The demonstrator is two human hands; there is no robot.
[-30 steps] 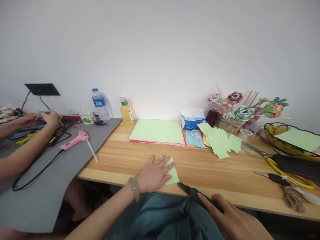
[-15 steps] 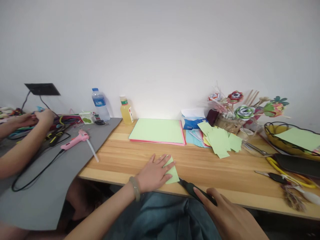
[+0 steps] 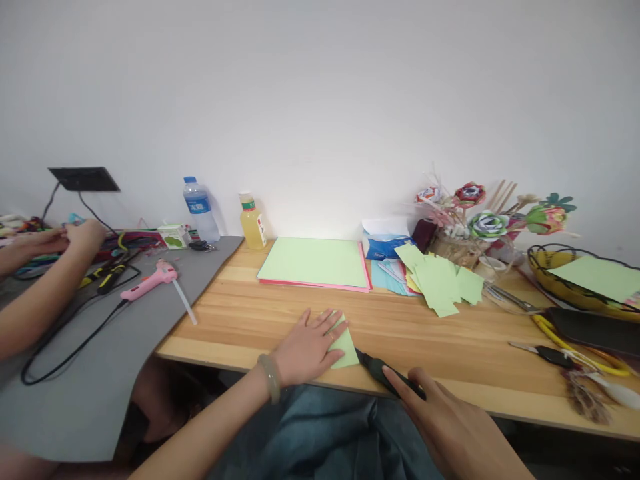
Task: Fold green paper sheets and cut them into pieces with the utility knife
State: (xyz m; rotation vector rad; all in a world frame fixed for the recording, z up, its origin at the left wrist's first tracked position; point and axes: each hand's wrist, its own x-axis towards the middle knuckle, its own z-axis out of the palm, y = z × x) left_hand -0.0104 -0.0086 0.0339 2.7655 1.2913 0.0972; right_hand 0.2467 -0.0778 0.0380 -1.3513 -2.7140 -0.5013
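My left hand (image 3: 307,348) lies flat with fingers spread, pressing a small green paper piece (image 3: 349,347) onto the wooden table near its front edge. A bracelet circles that wrist. My right hand (image 3: 440,413) grips a dark-handled tool (image 3: 385,373), its index finger stretched along the handle. The tool's narrow tip is at the right edge of the paper. Behind the hands lies a stack of coloured sheets (image 3: 315,262), green on top. Cut green pieces (image 3: 437,281) are heaped to the right of the stack.
Bottles (image 3: 253,223), a tissue pack (image 3: 387,245) and paper flowers (image 3: 489,225) stand along the wall. Scissors (image 3: 513,298), a small knife (image 3: 550,355) and a basket (image 3: 545,267) are at right. At left, another person's hands (image 3: 83,237) work beside a pink glue gun (image 3: 153,280).
My right hand and the tool have moved slightly up and left, the tip going further along the paper's right edge. The other person's hands have shifted slightly left.
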